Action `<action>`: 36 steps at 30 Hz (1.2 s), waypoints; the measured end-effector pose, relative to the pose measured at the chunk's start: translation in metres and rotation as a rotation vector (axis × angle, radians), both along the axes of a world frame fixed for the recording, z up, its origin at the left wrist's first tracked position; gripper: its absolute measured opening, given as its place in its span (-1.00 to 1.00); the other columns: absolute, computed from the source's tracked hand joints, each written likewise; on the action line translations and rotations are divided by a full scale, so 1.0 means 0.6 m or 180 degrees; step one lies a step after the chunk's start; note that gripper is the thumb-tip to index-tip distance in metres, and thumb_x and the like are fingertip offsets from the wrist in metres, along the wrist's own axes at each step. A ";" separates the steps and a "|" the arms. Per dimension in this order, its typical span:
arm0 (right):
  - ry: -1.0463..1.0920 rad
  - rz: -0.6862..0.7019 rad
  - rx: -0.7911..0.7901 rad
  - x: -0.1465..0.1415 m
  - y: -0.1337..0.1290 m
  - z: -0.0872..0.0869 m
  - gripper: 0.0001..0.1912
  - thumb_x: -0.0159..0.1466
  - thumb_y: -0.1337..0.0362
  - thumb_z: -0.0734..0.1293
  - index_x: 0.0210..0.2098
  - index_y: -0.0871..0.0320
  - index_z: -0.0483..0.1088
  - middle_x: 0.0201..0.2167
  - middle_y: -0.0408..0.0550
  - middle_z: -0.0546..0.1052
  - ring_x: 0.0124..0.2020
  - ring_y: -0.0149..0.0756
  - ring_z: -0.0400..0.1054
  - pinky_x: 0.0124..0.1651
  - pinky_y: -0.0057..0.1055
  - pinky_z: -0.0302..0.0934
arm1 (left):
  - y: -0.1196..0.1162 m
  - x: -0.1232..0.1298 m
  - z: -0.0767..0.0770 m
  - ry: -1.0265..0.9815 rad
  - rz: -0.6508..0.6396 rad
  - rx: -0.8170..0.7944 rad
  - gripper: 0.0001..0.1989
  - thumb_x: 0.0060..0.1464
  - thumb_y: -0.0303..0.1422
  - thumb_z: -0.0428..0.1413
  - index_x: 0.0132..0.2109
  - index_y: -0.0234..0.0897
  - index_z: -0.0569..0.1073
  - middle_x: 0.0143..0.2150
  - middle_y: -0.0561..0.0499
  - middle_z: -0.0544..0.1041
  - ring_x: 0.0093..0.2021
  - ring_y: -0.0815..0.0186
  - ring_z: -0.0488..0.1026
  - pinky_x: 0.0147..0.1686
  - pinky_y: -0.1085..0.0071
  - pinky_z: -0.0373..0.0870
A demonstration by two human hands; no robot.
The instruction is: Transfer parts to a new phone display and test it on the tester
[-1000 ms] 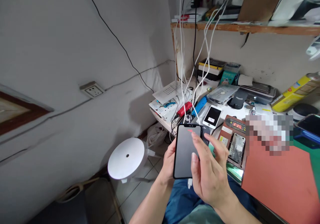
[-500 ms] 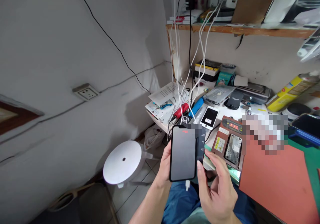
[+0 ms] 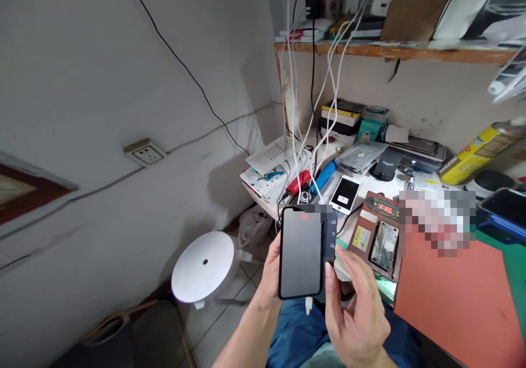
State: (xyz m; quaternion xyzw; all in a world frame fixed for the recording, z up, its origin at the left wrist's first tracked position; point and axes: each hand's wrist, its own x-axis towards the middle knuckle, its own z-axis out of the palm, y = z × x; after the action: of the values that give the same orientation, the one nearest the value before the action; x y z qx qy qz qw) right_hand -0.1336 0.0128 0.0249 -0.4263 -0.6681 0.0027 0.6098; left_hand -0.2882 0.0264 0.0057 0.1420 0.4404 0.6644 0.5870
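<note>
A phone with a dark grey screen and a small red mark near its top is held upright above my lap. My left hand grips it by the left edge, most of the fingers hidden behind. Against the phone's right side, partly behind it, is a dark flat device with small white print. The thumb and index finger of my right hand hold that device at its right edge. A white cable plug sticks out below the phone.
The workbench carries a brown heating plate with a red display, a white phone, an orange mat and red and blue handles. White cables hang from the shelf. A white stool stands left.
The view has shifted very slightly. Both hands keep their hold on the phone and the dark device, with almost no movement.
</note>
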 end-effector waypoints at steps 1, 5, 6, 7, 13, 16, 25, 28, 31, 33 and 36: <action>-0.0010 0.0007 0.0004 0.000 0.000 0.000 -0.42 0.35 0.57 0.46 0.34 0.27 0.41 0.01 0.17 0.68 0.02 -0.07 0.62 -0.01 -0.15 0.63 | 0.001 0.002 0.003 -0.0011 -0.0002 -0.0002 -0.33 -0.25 -0.17 0.60 0.07 -0.18 0.69 -0.18 -0.04 0.78 -0.30 0.13 0.72 -0.28 0.32 0.68; 0.0072 0.0010 0.0046 -0.002 0.000 -0.001 -0.42 0.34 0.59 0.46 0.33 0.30 0.41 0.03 0.20 0.67 0.04 -0.04 0.62 0.00 -0.14 0.63 | 0.006 0.013 0.016 -0.0069 -0.0048 0.0103 -0.38 -0.27 -0.15 0.61 0.01 -0.16 0.72 -0.20 -0.03 0.78 -0.28 0.12 0.72 -0.21 0.29 0.68; 0.0101 0.0002 0.0049 -0.002 0.000 -0.001 -0.41 0.33 0.60 0.46 0.33 0.30 0.40 0.03 0.20 0.66 0.04 -0.04 0.62 0.00 -0.14 0.62 | 0.007 0.015 0.017 -0.0075 -0.0055 0.0139 -0.39 -0.27 -0.14 0.61 -0.01 -0.15 0.73 -0.20 -0.02 0.78 -0.26 0.11 0.72 -0.18 0.29 0.68; 0.0127 -0.0006 0.0049 -0.003 0.000 -0.001 -0.40 0.33 0.61 0.46 0.33 0.29 0.40 0.03 0.21 0.66 0.04 -0.04 0.62 0.00 -0.13 0.62 | 0.007 0.017 0.018 -0.0074 -0.0049 0.0161 -0.41 -0.27 -0.13 0.61 -0.03 -0.13 0.74 -0.18 -0.01 0.78 -0.23 0.11 0.72 -0.16 0.30 0.68; 0.0131 0.0064 0.0064 -0.003 -0.003 0.000 -0.39 0.30 0.64 0.47 0.31 0.34 0.40 0.03 0.24 0.66 0.05 -0.05 0.61 0.01 -0.14 0.60 | 0.007 0.018 0.019 -0.0104 0.0070 0.0129 -0.47 -0.29 -0.18 0.61 -0.08 -0.08 0.76 -0.14 0.05 0.79 -0.20 0.13 0.73 -0.14 0.33 0.69; 0.0121 0.0032 0.0043 -0.002 -0.003 0.000 -0.38 0.31 0.63 0.46 0.33 0.30 0.40 0.03 0.21 0.66 0.04 -0.06 0.62 0.00 -0.15 0.62 | 0.008 0.022 0.030 -0.0051 -0.0092 0.0185 -0.46 -0.26 -0.13 0.60 -0.05 -0.10 0.76 -0.19 0.04 0.78 -0.21 0.11 0.72 -0.15 0.30 0.70; 0.0066 0.0044 0.0057 -0.001 -0.001 0.001 -0.39 0.31 0.63 0.46 0.33 0.32 0.40 0.03 0.21 0.67 0.04 -0.06 0.62 0.01 -0.16 0.62 | 0.006 0.021 0.031 -0.0007 -0.0056 0.0087 -0.42 -0.28 -0.11 0.61 -0.04 -0.10 0.75 -0.20 0.03 0.77 -0.24 0.11 0.71 -0.14 0.27 0.70; 0.0121 0.0028 0.0055 -0.003 -0.002 0.000 -0.38 0.31 0.63 0.46 0.33 0.29 0.40 0.03 0.20 0.66 0.04 -0.04 0.62 0.00 -0.13 0.63 | 0.009 0.023 0.036 0.0002 -0.0119 0.0138 -0.39 -0.29 -0.08 0.61 -0.04 -0.12 0.75 -0.19 0.00 0.77 -0.23 0.10 0.70 -0.16 0.28 0.68; 0.0141 0.0051 0.0043 -0.003 -0.003 0.000 -0.38 0.30 0.65 0.46 0.33 0.31 0.39 0.04 0.22 0.66 0.05 -0.03 0.62 0.01 -0.12 0.62 | 0.011 0.025 0.042 0.0016 -0.0146 0.0117 -0.37 -0.30 -0.07 0.61 -0.02 -0.14 0.75 -0.18 -0.03 0.77 -0.22 0.08 0.69 -0.14 0.26 0.67; 0.0141 0.0062 0.0036 -0.003 -0.003 0.001 -0.37 0.30 0.65 0.46 0.33 0.31 0.39 0.04 0.23 0.65 0.06 -0.04 0.62 0.02 -0.12 0.61 | 0.012 0.025 0.045 -0.0014 -0.0143 0.0063 -0.35 -0.31 -0.08 0.61 -0.02 -0.16 0.74 -0.20 -0.04 0.76 -0.23 0.06 0.69 -0.13 0.23 0.67; 0.0136 0.0077 0.0038 -0.002 -0.002 0.002 -0.38 0.30 0.65 0.46 0.32 0.32 0.39 0.04 0.22 0.65 0.06 -0.04 0.61 0.02 -0.13 0.61 | 0.013 0.025 0.045 -0.0040 -0.0166 0.0079 -0.37 -0.32 -0.09 0.62 -0.05 -0.15 0.74 -0.24 -0.02 0.75 -0.24 0.08 0.69 -0.14 0.23 0.67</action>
State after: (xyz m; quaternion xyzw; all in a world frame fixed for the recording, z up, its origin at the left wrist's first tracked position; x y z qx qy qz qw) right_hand -0.1350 0.0114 0.0260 -0.4144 -0.6601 0.0152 0.6264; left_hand -0.2732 0.0342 0.0328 0.1566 0.4245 0.6551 0.6050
